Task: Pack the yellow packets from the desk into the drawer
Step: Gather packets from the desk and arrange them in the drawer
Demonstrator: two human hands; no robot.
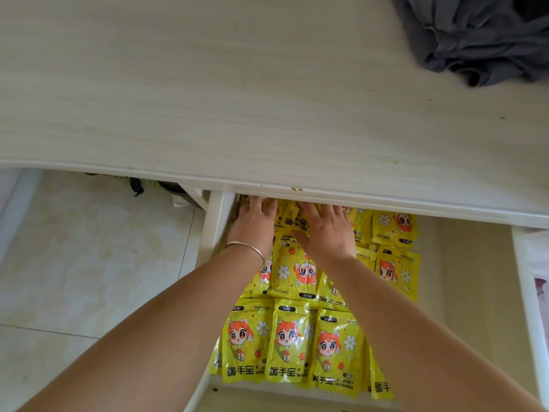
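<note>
Several yellow packets (292, 341) with a red-haired cartoon figure lie in rows inside the open drawer (215, 230) under the desk (237, 99). My left hand (254, 223), a silver bangle on its wrist, lies flat on packets at the drawer's back left. My right hand (326, 228) rests beside it with fingers spread over the back packets (292, 221). The fingertips of both hands reach under the desk's front edge and are partly hidden. No yellow packet shows on the desk top.
A crumpled grey cloth (481, 40) lies on the desk's far right corner. The drawer's right part (475, 278) shows bare bottom. A tiled floor (89, 263) is on the left, with a basket (154, 184) under the desk.
</note>
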